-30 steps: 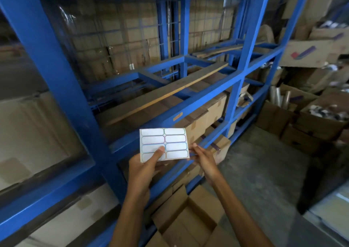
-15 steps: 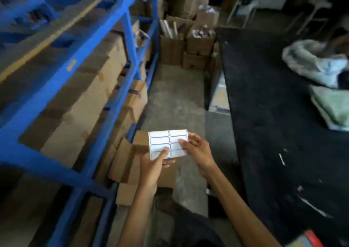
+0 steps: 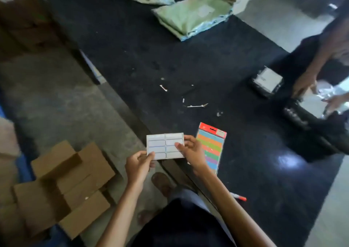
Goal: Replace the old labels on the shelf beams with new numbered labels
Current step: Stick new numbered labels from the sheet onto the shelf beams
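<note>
Now both hands hold the label sheet up in the air, just over the near edge of the black tabletop. The left hand pinches its bottom left corner. The right hand pinches its right side, thumb on top. The sheet's long side runs left to right, and its face looks up at the person. To peel one label well, I think the left hand should hold tight while a right fingertip lifts one corner slowly, so it does not tear.
</note>
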The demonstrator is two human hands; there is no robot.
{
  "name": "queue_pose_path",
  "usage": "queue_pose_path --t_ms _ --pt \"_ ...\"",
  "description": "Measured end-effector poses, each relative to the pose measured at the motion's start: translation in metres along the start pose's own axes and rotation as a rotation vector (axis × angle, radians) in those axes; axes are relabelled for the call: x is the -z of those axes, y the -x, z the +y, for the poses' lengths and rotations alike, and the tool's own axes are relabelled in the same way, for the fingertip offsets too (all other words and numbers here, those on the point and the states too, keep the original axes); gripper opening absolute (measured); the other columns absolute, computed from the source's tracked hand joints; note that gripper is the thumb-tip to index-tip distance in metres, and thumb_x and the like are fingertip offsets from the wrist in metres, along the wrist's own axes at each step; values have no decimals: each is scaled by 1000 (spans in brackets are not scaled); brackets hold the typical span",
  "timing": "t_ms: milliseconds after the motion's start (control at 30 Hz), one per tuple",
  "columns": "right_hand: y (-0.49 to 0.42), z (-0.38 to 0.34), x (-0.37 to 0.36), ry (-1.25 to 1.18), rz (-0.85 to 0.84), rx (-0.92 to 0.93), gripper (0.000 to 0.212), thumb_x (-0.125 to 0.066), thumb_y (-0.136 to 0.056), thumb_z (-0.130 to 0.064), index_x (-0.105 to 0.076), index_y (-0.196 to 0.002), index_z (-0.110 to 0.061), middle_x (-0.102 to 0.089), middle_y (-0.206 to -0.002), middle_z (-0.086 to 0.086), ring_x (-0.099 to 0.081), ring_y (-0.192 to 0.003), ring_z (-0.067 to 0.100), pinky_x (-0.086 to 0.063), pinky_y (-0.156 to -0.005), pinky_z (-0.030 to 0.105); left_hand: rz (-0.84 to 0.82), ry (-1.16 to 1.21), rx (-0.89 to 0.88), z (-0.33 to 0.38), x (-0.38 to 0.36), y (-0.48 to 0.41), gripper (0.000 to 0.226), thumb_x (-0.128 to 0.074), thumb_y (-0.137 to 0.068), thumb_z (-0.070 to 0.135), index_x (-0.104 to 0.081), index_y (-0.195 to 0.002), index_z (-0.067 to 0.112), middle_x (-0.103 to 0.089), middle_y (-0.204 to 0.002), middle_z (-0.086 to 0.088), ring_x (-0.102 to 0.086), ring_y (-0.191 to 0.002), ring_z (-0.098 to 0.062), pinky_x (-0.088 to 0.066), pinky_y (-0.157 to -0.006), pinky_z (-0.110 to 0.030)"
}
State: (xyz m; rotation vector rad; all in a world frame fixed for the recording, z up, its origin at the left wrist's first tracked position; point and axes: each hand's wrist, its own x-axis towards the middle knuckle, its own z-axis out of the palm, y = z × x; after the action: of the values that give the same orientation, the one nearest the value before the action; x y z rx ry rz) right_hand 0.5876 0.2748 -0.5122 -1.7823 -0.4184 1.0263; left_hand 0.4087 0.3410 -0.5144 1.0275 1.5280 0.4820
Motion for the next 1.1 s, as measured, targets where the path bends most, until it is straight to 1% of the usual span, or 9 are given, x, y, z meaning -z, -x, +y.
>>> queue_pose_path --t_ms 67,133,233,400,633,700,800,967,1100 --pt "1 11 33 -44 100 -40 22 -80 -86 -12 -69 -105 -12 -78 -77 -1 -75 -70 17 -61 -66 36 -51 -129 -42 5 -33 -2 16 -81 -86 15 -75 -91 1 -79 -80 -20 -76 -72 -35 -60 -74 -43" --pt "3 20 59 -101 181 -76 21 -81 -86 -15 -69 -103 -17 -80 -88 1 -79 -81 22 -65 -75 44 -95 -251 -93 9 -61 -3 18 -84 -83 18 -77 -89 2 -79 -81 -18 -77 -79 -35 -63 -79 -47" --pt "4 30 90 -123 265 -85 22 -81 -87 -16 -69 -105 -19 -81 -98 2 -79 -87 16 -65 -82 42 -137 -415 -191 16 -98 -2 17 -85 -81 23 -75 -81 9 -78 -76 -9 -75 -76 -29 -59 -74 -39" --pt "-6 43 124 -59 418 -74 29 -84 -82 -18 -67 -104 -25 -80 -94 -1 -78 -85 15 -65 -80 40 -180 -618 -281 23 -146 -4 18 -83 -82 29 -75 -81 12 -75 -76 -1 -72 -74 -23 -55 -69 -34" --pt "-36 68 141 96 487 -150 34 -88 -78 -22 -65 -103 -24 -74 -93 -4 -74 -85 11 -65 -78 40 -188 -818 -275 24 -194 -19 19 -80 -85 31 -76 -86 12 -80 -89 -7 -73 -84 -29 -57 -73 -35" --pt "-45 79 143 154 506 -189 35 -89 -76 -24 -65 -101 -25 -73 -90 -7 -73 -82 10 -65 -77 40 -195 -866 -253 21 -206 -23 17 -81 -86 31 -74 -85 15 -79 -89 -5 -72 -80 -26 -59 -73 -35" --pt "-57 96 142 211 515 -282 37 -89 -75 -28 -65 -103 -25 -72 -90 -9 -72 -82 9 -64 -77 40 -195 -957 -253 13 -218 -30 16 -82 -85 33 -73 -84 19 -79 -88 -3 -65 -71 -20 -51 -64 -29" --pt "-63 100 138 366 529 -285 46 -89 -75 -31 -57 -108 -30 -69 -92 -11 -68 -77 7 -61 -66 28 -196 -1122 -309 4 -222 -38 20 -79 -87 38 -72 -86 20 -78 -87 -2 -65 -73 -20 -59 -67 -32" --pt "-64 94 134 592 522 -236 49 -83 -79 -34 -55 -118 -28 -59 -109 -3 -65 -81 16 -58 -66 32 -218 -1219 -407 -1 -220 -41 26 -75 -89 42 -67 -90 16 -77 -88 -3 -72 -78 -24 -60 -65 -33"
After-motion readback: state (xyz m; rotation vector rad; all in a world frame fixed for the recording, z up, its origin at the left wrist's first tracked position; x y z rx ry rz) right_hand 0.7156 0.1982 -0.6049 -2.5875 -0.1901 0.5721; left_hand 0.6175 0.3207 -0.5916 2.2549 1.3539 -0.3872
